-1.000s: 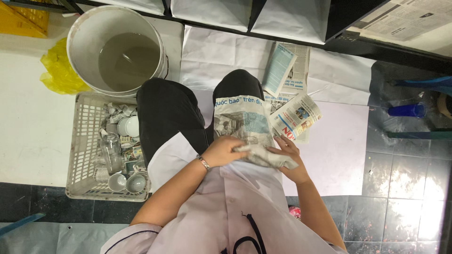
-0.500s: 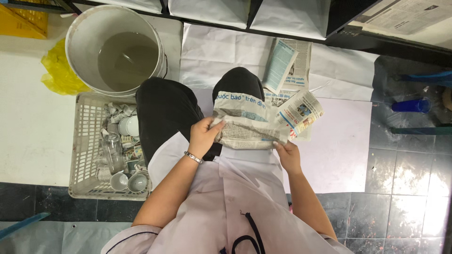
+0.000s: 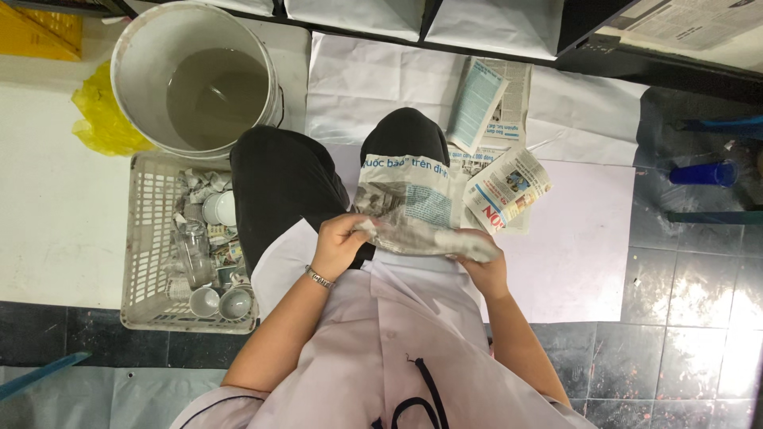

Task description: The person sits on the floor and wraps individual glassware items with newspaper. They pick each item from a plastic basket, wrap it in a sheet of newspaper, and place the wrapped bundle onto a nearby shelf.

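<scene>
Floor (image 3: 572,262) carries everything, covered here with white and pale sheets, dark tiles at the right and bottom edge. Bucket (image 3: 195,75) of murky water stands at my upper left, touching the basket's far end. Basket (image 3: 147,238), white plastic, sits just beside my left leg, so I can reach it without shifting; it holds small cups (image 3: 218,302), a glass and paper-wrapped pieces. Newspaper sheet (image 3: 409,206) lies draped over my right knee, the lap serving as support. My left hand (image 3: 338,245) pinches its near left corner, fingers curled tight on the paper. My right hand (image 3: 481,266) is closed around the rolled near edge, which looks bunched over something inside; I cannot tell what. Spare newspapers (image 3: 497,159) lie just past my knee, within reach. Yellow bag (image 3: 99,119) sits beside the bucket. Blue cup (image 3: 703,172) stands well apart at right. Nothing blocks either hand; my left leg lies between lap and basket.
</scene>
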